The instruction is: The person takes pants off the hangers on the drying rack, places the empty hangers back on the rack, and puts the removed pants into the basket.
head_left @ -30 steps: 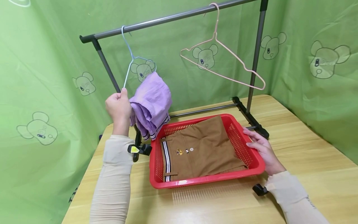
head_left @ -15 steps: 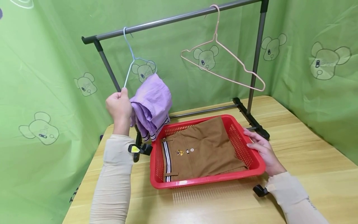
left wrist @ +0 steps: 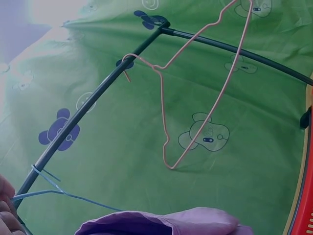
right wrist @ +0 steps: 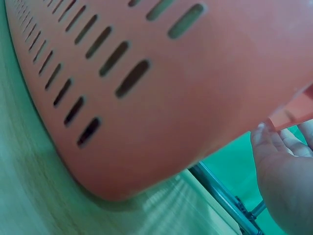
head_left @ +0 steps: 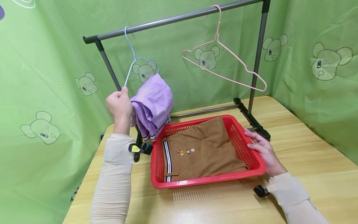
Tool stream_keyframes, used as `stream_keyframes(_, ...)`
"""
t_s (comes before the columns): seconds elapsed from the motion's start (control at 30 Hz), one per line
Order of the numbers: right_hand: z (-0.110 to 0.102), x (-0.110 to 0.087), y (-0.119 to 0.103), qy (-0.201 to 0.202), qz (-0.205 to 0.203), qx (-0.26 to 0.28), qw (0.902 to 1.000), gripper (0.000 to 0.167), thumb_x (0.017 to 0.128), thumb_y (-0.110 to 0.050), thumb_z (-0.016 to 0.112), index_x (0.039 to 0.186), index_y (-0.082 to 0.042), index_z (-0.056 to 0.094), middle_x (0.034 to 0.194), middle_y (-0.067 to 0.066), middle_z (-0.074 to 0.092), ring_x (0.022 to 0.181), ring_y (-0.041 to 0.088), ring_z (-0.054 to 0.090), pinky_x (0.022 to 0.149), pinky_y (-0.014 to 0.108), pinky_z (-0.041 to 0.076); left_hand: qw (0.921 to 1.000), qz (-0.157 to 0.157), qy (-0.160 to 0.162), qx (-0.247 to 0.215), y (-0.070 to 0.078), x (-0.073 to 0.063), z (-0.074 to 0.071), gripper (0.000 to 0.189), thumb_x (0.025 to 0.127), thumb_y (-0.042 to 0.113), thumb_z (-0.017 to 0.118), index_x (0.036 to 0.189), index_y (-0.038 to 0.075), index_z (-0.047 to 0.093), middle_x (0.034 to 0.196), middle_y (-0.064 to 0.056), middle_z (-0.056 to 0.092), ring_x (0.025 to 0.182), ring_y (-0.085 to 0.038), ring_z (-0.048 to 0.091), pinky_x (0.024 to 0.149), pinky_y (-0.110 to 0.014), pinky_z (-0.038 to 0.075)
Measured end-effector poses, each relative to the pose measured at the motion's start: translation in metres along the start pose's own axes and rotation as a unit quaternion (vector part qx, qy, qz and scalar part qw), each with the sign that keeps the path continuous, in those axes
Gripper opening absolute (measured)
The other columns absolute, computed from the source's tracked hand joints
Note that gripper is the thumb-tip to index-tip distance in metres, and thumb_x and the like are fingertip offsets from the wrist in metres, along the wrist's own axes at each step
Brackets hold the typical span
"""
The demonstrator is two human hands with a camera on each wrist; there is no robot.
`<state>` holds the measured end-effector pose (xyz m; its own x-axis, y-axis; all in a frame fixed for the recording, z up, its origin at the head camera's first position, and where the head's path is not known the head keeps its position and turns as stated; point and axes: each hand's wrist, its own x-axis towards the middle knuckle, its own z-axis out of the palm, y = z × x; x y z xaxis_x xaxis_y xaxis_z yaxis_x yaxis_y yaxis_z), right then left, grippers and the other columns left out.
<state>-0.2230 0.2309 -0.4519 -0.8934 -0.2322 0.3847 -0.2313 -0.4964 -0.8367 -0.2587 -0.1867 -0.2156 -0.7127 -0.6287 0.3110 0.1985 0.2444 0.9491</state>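
In the head view my left hand (head_left: 119,104) grips the lower left end of a light blue wire hanger (head_left: 130,70). The hook of that hanger is over the rack's bar. Purple pants (head_left: 155,96) with a striped waistband hang bunched from its other side, beside the hand. My right hand (head_left: 264,152) holds the right rim of a red plastic basket (head_left: 212,179), fingers and thumb at its edge; in the right wrist view the fingers reach under the rim. Folded brown pants (head_left: 207,149) with a striped waistband lie inside the basket, whose left end is next to the purple pants.
A grey metal clothes rack (head_left: 179,19) with black feet stands on the wooden table (head_left: 302,140). From its bar a bare pink hanger (head_left: 232,53) hangs to the right. Green curtains (head_left: 50,77) with bear-like prints surround the table at the back and sides.
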Motion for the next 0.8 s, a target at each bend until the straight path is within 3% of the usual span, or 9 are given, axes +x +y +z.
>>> stream_keyframes(0.4, 0.000, -0.001, -0.001, 0.005, 0.008, 0.008, 0.9999, 0.044, 0.099, 0.008, 0.037, 0.142, -0.001, 0.043, 0.148, 0.002, 0.035, 0.120, 0.016, 0.051, 0.087, 0.037, 0.051, 0.9997, 0.003, 0.004, -0.025, 0.005, 0.000, 0.000, 0.041, 0.095, 0.022, 0.062, 0.057, 0.013, 0.053, 0.063, 0.001, 0.052, 0.063, -0.013, 0.047, 0.064, -0.028, 0.039)
stream_keyframes(0.63, 0.001, -0.001, -0.001, 0.006, 0.006, 0.004, 1.0000, 0.043, 0.099, 0.008, 0.038, 0.141, -0.001, 0.043, 0.149, 0.003, 0.034, 0.121, 0.015, 0.051, 0.088, 0.036, 0.051, 0.9997, 0.009, 0.004, -0.023, 0.009, -0.001, -0.002, 0.044, 0.095, 0.021, 0.062, 0.054, 0.015, 0.049, 0.057, 0.003, 0.047, 0.055, -0.011, 0.042, 0.054, -0.025, 0.035)
stream_keyframes(0.8, 0.001, -0.001, -0.002, 0.009, 0.008, -0.009, 0.9999, 0.043, 0.099, 0.007, 0.038, 0.141, -0.001, 0.043, 0.149, 0.001, 0.034, 0.120, 0.012, 0.050, 0.087, 0.034, 0.051, 0.9995, 0.011, 0.002, -0.030, 0.013, -0.002, -0.004, 0.044, 0.095, 0.021, 0.062, 0.054, 0.015, 0.049, 0.056, 0.003, 0.046, 0.056, -0.010, 0.041, 0.055, -0.025, 0.035)
